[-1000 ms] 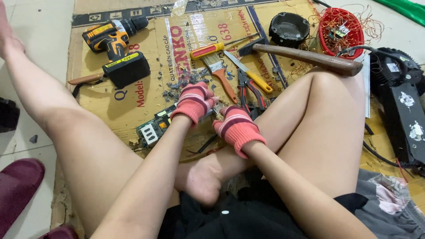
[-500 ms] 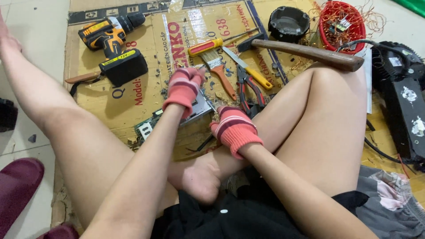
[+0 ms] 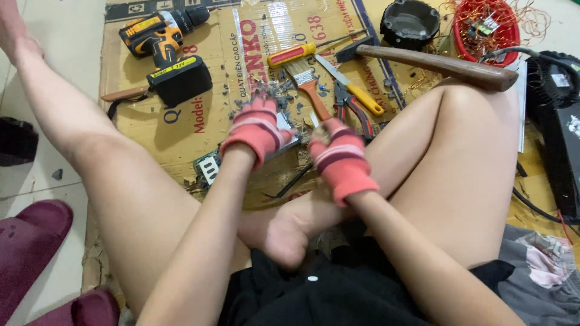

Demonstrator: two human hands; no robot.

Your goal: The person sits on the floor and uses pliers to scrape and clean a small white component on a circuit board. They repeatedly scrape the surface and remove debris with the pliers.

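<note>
I sit on the floor with my legs spread over a sheet of cardboard (image 3: 199, 115). Both hands wear red knit gloves with pale stripes. My left hand (image 3: 257, 128) grips a grey metal part fixed to a green circuit board (image 3: 208, 168), which is tilted up off the cardboard. My right hand (image 3: 341, 158) is closed just right of it, near the board's edge; what it holds is hidden by the glove. Small grey debris lies scattered beyond the hands.
On the cardboard lie a yellow and black cordless drill (image 3: 163, 36), a screwdriver (image 3: 293, 54), a paintbrush (image 3: 308, 87), pliers (image 3: 353, 111), a utility knife (image 3: 356, 93) and a hammer (image 3: 435, 63). A black bowl (image 3: 409, 23) and red basket (image 3: 486, 30) stand behind. Maroon slippers (image 3: 30, 241) lie left.
My left hand rose with the metal part and tipped the circuit board up. It now sits a little lower and closer to my right hand, which barely moved.
</note>
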